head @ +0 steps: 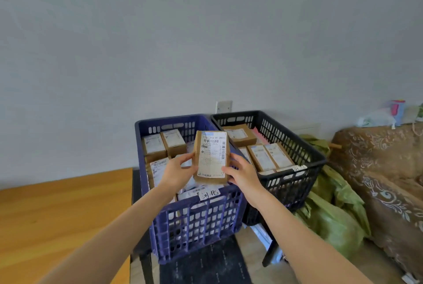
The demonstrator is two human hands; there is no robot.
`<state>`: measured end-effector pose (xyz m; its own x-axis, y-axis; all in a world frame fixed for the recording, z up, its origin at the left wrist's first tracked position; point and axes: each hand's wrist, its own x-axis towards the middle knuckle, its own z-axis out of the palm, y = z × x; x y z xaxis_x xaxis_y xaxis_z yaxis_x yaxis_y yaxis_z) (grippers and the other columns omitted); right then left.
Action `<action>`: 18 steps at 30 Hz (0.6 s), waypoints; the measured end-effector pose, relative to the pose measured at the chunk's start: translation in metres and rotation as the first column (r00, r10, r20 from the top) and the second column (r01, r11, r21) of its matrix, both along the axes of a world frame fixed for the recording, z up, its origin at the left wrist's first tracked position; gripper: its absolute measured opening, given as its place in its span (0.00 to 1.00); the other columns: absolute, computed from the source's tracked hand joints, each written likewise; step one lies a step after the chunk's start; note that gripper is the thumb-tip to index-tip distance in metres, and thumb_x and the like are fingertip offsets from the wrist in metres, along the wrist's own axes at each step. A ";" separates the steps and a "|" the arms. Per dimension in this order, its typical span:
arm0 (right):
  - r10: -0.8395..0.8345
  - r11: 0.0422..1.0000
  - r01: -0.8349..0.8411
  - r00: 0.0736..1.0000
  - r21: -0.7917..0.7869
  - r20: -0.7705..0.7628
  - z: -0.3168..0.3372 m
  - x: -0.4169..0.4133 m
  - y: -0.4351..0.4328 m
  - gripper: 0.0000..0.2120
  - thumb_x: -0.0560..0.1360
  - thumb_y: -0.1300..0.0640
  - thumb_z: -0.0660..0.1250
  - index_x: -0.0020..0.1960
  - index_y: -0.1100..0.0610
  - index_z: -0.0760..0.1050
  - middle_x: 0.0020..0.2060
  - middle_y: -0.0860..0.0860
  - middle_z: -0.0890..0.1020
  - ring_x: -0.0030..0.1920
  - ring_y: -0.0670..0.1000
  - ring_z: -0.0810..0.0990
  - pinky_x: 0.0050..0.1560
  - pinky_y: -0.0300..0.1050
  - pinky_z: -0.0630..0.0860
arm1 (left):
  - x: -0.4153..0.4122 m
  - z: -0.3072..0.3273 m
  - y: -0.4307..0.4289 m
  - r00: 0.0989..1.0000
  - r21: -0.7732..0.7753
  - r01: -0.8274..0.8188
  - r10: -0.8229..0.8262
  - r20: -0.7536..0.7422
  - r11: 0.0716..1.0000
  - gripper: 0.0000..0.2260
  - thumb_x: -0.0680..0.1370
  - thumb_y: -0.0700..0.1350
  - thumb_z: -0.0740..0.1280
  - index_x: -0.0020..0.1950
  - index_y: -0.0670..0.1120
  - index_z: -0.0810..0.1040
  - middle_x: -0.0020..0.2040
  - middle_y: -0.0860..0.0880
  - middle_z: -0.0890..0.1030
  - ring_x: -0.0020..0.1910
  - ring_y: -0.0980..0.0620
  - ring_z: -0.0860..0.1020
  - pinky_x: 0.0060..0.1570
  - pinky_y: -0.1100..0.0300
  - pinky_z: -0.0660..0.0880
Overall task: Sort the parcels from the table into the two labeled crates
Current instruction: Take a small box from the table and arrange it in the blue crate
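Note:
I hold a brown cardboard parcel (211, 157) upright in the air, its white shipping label facing me. My left hand (177, 172) grips its left edge and my right hand (242, 175) grips its right edge. The parcel hangs above the near right part of the blue crate (199, 219), which has a handwritten white tag on its front rim. The black crate (295, 183) stands directly to the right of the blue one, with a white tag on its front rim too. Both crates hold several labelled cardboard parcels.
A wooden table (57, 219) fills the lower left. The crates rest on a dark stand (143, 251). Green plastic bags (334, 215) lie on the floor to the right, against a patterned brown sofa (384, 176). A grey wall is behind.

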<state>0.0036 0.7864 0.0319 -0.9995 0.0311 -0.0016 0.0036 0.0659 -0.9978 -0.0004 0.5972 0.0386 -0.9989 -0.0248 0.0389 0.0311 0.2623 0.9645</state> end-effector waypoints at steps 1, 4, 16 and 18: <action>-0.004 1.000 0.004 1.000 0.018 -0.002 0.001 -0.015 -0.002 0.18 0.76 0.65 0.67 0.57 0.45 0.73 0.59 0.49 0.80 0.60 0.51 0.79 0.61 0.53 0.77 | -0.013 0.001 -0.002 1.000 0.011 0.022 -0.023 0.013 1.000 0.23 0.77 0.39 0.68 0.72 0.48 0.70 0.65 0.50 0.77 0.45 0.65 0.79 0.50 0.66 0.76; 0.001 0.999 -0.002 1.000 0.038 0.013 0.001 -0.057 -0.008 0.19 0.76 0.66 0.67 0.61 0.48 0.73 0.60 0.51 0.80 0.61 0.52 0.78 0.64 0.55 0.75 | -0.047 0.002 -0.010 0.993 0.026 0.107 -0.108 0.044 0.994 0.28 0.75 0.35 0.70 0.73 0.47 0.68 0.67 0.51 0.75 0.59 0.55 0.77 0.60 0.58 0.74; 0.012 0.991 -0.016 0.999 0.133 0.036 -0.015 -0.174 -0.017 0.19 0.76 0.65 0.67 0.66 0.56 0.73 0.60 0.52 0.80 0.60 0.50 0.78 0.62 0.51 0.77 | -0.156 -0.017 -0.013 0.990 -0.103 0.139 -0.135 0.042 0.985 0.28 0.75 0.35 0.70 0.73 0.49 0.68 0.63 0.51 0.78 0.63 0.53 0.76 0.57 0.60 0.74; 0.013 0.990 -0.020 0.999 0.139 0.050 -0.020 -0.193 -0.015 0.19 0.76 0.65 0.67 0.66 0.56 0.73 0.60 0.53 0.80 0.60 0.50 0.78 0.62 0.52 0.77 | -0.171 -0.022 -0.008 0.992 -0.091 0.127 -0.125 0.032 0.988 0.28 0.76 0.36 0.69 0.73 0.51 0.67 0.63 0.52 0.78 0.63 0.53 0.76 0.57 0.59 0.76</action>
<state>-0.1899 0.7711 0.0117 -0.9987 0.0182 -0.0468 0.0496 0.2050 -0.9775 -0.1713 0.5888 0.0162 -0.9945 0.1041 0.0087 0.0445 0.3465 0.9370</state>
